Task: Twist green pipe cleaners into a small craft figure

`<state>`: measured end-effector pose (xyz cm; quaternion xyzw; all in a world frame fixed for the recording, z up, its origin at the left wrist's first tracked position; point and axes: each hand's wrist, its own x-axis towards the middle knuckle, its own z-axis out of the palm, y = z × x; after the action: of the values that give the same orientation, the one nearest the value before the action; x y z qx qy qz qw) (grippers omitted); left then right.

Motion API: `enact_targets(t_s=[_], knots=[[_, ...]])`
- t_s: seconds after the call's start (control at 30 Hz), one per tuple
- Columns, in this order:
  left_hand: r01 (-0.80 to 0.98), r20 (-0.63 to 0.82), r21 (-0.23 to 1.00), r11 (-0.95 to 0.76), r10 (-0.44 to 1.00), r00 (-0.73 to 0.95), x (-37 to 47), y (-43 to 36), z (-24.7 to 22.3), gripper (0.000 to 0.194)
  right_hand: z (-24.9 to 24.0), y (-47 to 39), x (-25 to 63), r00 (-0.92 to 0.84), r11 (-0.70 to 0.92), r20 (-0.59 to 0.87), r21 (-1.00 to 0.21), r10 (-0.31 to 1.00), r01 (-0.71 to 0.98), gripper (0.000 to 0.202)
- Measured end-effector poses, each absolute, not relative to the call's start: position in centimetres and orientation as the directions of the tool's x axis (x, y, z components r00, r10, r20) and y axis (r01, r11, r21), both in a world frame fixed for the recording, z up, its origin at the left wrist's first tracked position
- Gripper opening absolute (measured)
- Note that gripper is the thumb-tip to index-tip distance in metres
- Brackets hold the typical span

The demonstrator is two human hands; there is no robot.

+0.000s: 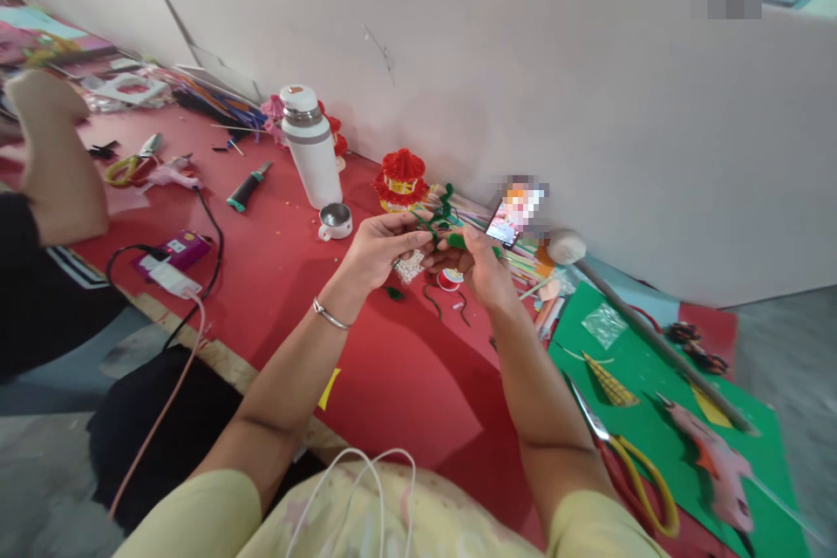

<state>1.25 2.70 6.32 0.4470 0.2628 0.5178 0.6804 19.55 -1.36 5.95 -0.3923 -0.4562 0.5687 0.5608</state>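
Partly hidden, fuzzy green stem; phone pixelated

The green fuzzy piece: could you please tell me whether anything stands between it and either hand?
Nothing visible does: the left hand and right hand hold the green fuzzy piece directly, above the red table.

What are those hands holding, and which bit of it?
The right hand holds a fuzzy green stem by its thick part. The left hand pinches a thinner green piece close by. Whether they're joined, I can't tell.
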Motion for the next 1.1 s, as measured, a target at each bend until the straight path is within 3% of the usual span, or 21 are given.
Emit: enact_targets(t_s=[0.17,0.37,0.63,0.93,1.1], knots=[[-0.475,0.083,0.875,0.093,0.938,0.335,1.2,2.7,6.2,0.034,5.9,-1.4,19.5,-0.091,0.052,0.083,-0.954,0.992,-0.296,0.055],[-0.397,0.053,0.914,0.082,0.947,0.318,0.6,2.9,6.5,0.031,6.0,-1.7,20.4,-0.143,0.095,0.121,-0.980,0.982,-0.177,0.043],[-0.418,0.028,0.889,0.185,0.890,0.454,0.3,2.9,6.8,0.036,6.3,-0.7,20.5,-0.267,-0.100,0.002,-0.925,0.964,-0.367,0.045],[-0.404,-0.048,0.887,0.225,0.914,0.404,-0.2,3.2,6.9,0.022,5.6,-0.6,20.8,-0.266,-0.076,0.022,-0.932,0.964,-0.353,0.035],[-0.387,-0.017,0.895,0.220,0.886,0.464,-0.3,3.4,6.8,0.030,5.7,-0.5,21.3,-0.274,-0.065,0.038,-0.932,0.961,-0.357,0.031]])
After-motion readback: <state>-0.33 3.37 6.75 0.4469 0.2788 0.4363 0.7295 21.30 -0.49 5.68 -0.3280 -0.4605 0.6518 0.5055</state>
